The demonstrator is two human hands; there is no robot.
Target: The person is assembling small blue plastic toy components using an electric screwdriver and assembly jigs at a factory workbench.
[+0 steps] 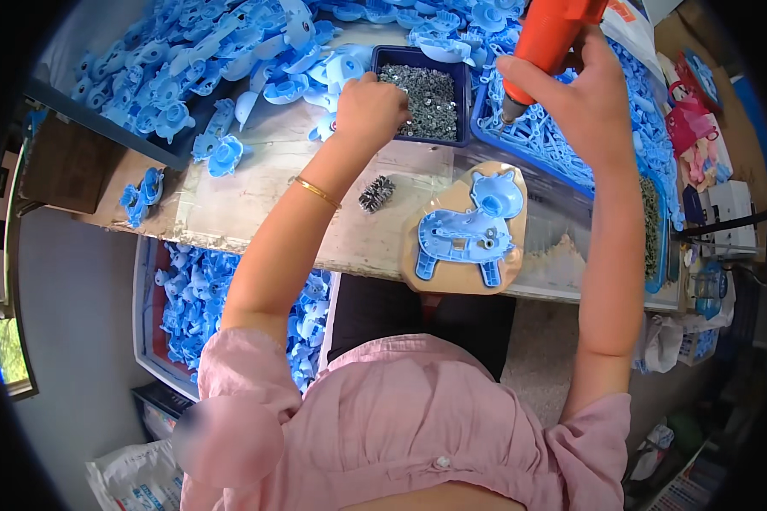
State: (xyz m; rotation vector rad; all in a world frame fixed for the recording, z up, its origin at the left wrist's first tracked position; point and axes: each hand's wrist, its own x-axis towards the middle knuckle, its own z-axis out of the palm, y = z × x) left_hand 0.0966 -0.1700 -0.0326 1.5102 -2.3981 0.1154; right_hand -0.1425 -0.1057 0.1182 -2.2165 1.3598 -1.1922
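Note:
My right hand (590, 98) is closed round an orange power screwdriver (547, 53), its tip pointing down over a blue bin of light-blue plastic parts. At the left rim of a dark blue tray (464, 102) full of small metal pieces (430, 89), my left hand (371, 111) has its fingers curled; whatever they pinch is hidden. Nearer me, a light-blue animal-shaped plastic shell (464, 238) lies hollow side up in a tan holder (513, 271), with small metal pieces in its middle. A bristling clump of screws (377, 194) sits on the tabletop left of it.
Heaped light-blue shells (222, 60) cover the far left. The bin of thin blue parts (533, 140) stands at the right, beside another blue container of small pieces (654, 226). Below the table's front edge, a large crate (149, 294) holds more blue parts.

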